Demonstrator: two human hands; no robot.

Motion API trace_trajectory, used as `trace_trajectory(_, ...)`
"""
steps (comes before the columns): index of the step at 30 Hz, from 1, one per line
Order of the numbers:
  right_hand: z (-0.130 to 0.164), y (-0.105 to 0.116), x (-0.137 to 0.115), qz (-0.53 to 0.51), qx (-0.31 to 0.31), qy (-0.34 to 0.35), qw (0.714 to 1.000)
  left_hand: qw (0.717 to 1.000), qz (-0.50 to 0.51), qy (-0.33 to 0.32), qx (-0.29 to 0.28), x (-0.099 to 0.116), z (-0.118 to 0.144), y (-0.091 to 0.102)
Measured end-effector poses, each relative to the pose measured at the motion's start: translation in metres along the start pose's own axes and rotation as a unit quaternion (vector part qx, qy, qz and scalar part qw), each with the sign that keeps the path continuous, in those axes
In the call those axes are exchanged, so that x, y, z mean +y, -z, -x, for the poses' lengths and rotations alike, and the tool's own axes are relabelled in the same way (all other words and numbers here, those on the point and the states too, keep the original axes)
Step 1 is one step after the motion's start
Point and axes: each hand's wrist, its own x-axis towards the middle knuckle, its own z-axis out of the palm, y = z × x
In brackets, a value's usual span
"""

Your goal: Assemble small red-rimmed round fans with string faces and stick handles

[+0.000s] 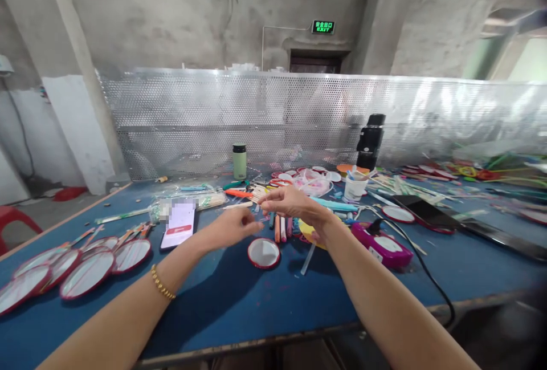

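Note:
My left hand [233, 226] hovers over the middle of the table, thumb and fingers slightly apart with nothing visible between them. Just to its right is my right hand [290, 203], its fingertips drawn together and pointing left; whatever they may hold is too small to make out. Below both hands lies a small round mirror-like disc [264, 253] with a red rim. Several short coloured sticks [280, 228] lie side by side beneath my right hand. A yellow disc [308, 226] is partly hidden by my right wrist, with a clear strip [307, 260] near it.
Red-rimmed discs [88, 273] with stick handles overlap at left, near a lit phone [179, 224]. Behind stand a green tumbler [240, 162], a white cup [355, 187] and a black flask [371, 142]. A purple power strip [382, 246] trails its cable [431, 284] at right.

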Motion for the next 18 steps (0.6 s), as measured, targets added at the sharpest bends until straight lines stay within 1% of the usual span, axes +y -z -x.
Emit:
trace_trajectory(1, 0.001, 0.001, -0.001, 0.011, 0.007, 0.003, 1.000, 0.999, -0.051, -0.016, -0.002, 0.003, 0.005, -0.002)
trace_trajectory(3, 0.003, 0.004, -0.002, 0.034, 0.015, 0.010, 0.999, 0.992, -0.121, -0.025, 0.006, 0.009, 0.015, -0.008)
trace_trajectory(4, 0.003, 0.004, -0.002, 0.049, 0.013, 0.014, 0.999, 0.989, -0.144, -0.021, 0.025, 0.012, 0.019, -0.012)
trace_trajectory(6, 0.006, 0.005, -0.002, 0.081, 0.000, 0.021, 0.996, 0.985, -0.166, -0.017, 0.033, 0.014, 0.025, -0.021)
trace_trajectory(9, 0.011, 0.003, -0.001, 0.127, -0.020, 0.032, 0.991, 0.988, -0.147, -0.033, 0.039, 0.011, 0.027, -0.030)
trace_trajectory(12, 0.018, -0.002, 0.001, 0.156, -0.020, 0.022, 0.987, 0.990, -0.134, -0.022, 0.047, 0.004, 0.025, -0.036)
trace_trajectory(15, 0.025, -0.007, 0.003, 0.140, -0.004, -0.004, 0.990, 0.990, -0.126, -0.011, 0.058, 0.001, 0.024, -0.037)
trace_trajectory(18, 0.031, -0.009, 0.005, 0.122, 0.010, -0.007, 0.993, 0.990, -0.103, -0.017, 0.095, 0.004, 0.027, -0.032)
